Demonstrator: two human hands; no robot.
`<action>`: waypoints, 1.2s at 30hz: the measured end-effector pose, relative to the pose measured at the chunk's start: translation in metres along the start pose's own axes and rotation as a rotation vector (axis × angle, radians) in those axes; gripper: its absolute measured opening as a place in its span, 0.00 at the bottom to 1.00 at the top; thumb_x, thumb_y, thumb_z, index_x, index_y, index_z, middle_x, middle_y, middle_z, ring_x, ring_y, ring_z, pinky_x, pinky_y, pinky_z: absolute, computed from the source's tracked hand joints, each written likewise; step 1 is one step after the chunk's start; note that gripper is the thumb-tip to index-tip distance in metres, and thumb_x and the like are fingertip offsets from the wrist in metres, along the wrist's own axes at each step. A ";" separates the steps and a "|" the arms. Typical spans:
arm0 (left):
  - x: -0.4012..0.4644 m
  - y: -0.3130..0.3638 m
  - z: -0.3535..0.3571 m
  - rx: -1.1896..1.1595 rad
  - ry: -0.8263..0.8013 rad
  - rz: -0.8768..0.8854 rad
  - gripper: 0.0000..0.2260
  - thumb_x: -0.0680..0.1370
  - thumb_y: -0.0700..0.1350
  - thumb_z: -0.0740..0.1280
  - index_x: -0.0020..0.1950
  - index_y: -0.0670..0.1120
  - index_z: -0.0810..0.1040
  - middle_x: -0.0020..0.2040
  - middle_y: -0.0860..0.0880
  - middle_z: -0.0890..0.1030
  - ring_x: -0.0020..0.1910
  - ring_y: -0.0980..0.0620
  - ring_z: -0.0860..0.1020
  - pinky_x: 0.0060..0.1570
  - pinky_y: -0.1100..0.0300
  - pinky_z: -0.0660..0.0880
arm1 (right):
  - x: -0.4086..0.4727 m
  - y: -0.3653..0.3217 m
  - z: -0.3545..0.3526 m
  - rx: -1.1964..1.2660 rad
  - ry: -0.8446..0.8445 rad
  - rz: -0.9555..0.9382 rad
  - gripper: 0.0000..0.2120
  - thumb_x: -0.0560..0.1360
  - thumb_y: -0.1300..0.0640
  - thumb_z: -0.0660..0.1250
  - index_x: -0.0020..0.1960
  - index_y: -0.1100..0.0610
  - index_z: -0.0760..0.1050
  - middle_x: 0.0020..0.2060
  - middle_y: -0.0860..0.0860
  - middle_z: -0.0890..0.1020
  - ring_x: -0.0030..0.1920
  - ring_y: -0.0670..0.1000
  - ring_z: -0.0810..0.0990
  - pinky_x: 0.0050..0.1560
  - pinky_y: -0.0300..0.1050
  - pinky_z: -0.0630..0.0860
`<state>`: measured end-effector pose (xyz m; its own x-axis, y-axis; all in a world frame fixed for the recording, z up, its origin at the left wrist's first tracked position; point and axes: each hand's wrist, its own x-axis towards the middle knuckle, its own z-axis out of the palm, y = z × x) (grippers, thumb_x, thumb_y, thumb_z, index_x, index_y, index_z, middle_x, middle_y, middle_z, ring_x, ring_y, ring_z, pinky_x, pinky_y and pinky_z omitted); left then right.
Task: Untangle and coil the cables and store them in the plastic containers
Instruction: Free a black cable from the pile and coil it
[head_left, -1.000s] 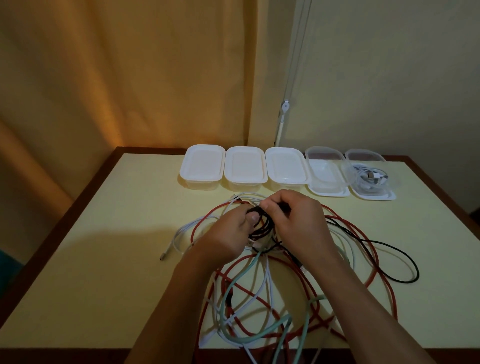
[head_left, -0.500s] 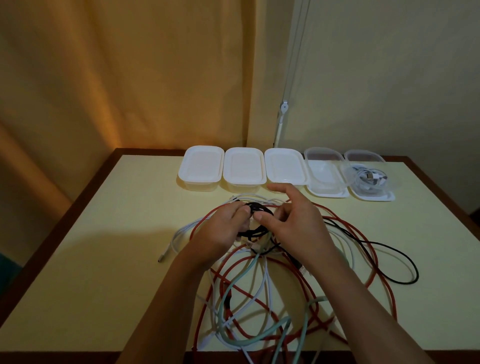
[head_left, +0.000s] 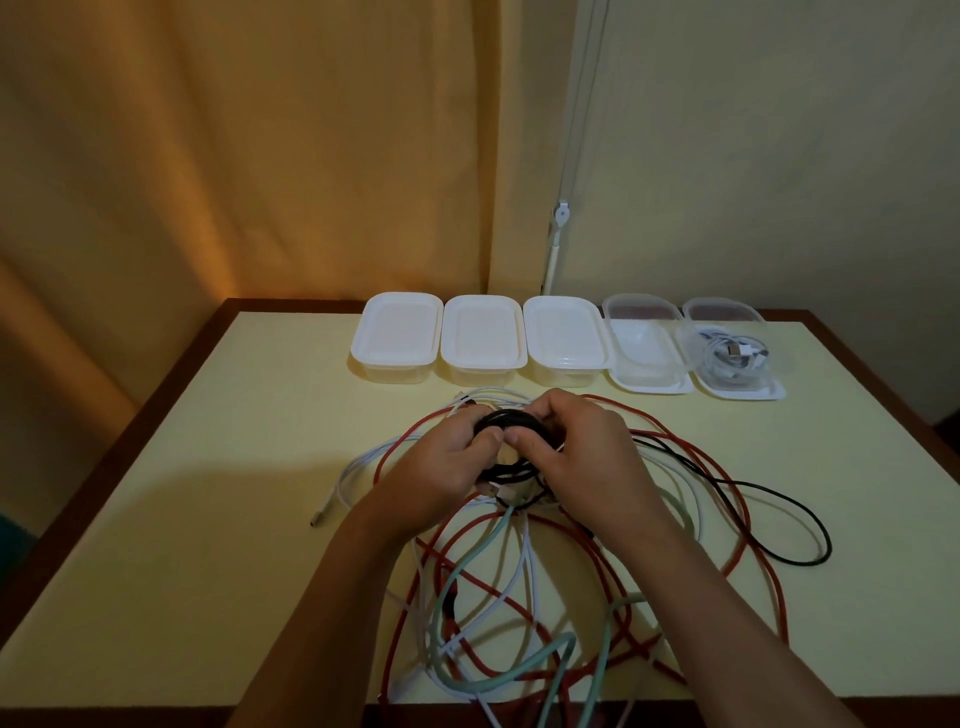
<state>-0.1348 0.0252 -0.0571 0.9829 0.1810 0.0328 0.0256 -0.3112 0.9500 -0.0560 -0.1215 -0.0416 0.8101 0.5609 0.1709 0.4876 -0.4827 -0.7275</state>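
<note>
A: What are the hands doing?

B: Both are clamped on the same thing. The left hand (head_left: 447, 462) and the right hand (head_left: 576, 457) are together above the middle of the pale yellow worktop (head_left: 208, 493), their thumbs nearly touching, each curled round one side of a small coil of thin black cable (head_left: 511, 418). The coil is lifted off the surface, and its loose tail (head_left: 769, 514) runs away to the right and loops back on the worktop toward the right edge.

A: And the other cables?

B: In a tangled heap under and in front of the hands, reaching to the near edge. There is a long red braided cable (head_left: 748, 525) in wide loops, a mint-green cable (head_left: 478, 556) and a white cable (head_left: 358, 467) whose plug end lies out to the left of the heap.

A: Where are the containers?

B: In a row along the far edge. Three rectangular white plastic containers with their lids on, the left (head_left: 397, 332), the middle (head_left: 483, 335) and the third (head_left: 566, 335), stand side by side, touching or nearly so. To their right is an open clear plastic container (head_left: 647, 348), and at the far right corner another clear container (head_left: 735, 353) with a coiled white cable (head_left: 732, 356) in it.

A: Anything behind the worktop?

B: An orange curtain (head_left: 260, 156) on the left and a plain wall (head_left: 779, 156) on the right.
</note>
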 end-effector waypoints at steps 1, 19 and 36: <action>0.001 -0.001 0.001 0.022 0.028 -0.005 0.09 0.84 0.43 0.57 0.57 0.49 0.76 0.39 0.55 0.78 0.36 0.61 0.78 0.37 0.63 0.74 | -0.001 -0.002 0.001 -0.012 0.011 -0.012 0.04 0.77 0.50 0.72 0.48 0.48 0.77 0.38 0.41 0.81 0.39 0.40 0.79 0.36 0.31 0.70; 0.004 0.014 0.014 0.341 0.249 -0.010 0.07 0.82 0.42 0.60 0.52 0.43 0.77 0.41 0.47 0.80 0.37 0.54 0.76 0.35 0.66 0.70 | 0.000 -0.006 0.013 0.056 0.077 0.120 0.05 0.77 0.55 0.70 0.47 0.49 0.73 0.29 0.47 0.77 0.28 0.40 0.75 0.27 0.32 0.68; 0.002 0.014 0.009 0.315 0.240 0.044 0.07 0.82 0.41 0.60 0.48 0.49 0.75 0.36 0.58 0.75 0.34 0.63 0.75 0.34 0.72 0.67 | 0.008 -0.002 0.002 0.652 -0.184 0.436 0.16 0.73 0.55 0.65 0.50 0.69 0.80 0.42 0.63 0.81 0.41 0.58 0.80 0.44 0.49 0.75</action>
<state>-0.1313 0.0128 -0.0470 0.9149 0.3621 0.1785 0.0753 -0.5874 0.8058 -0.0514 -0.1144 -0.0402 0.7893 0.5417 -0.2890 -0.1947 -0.2255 -0.9546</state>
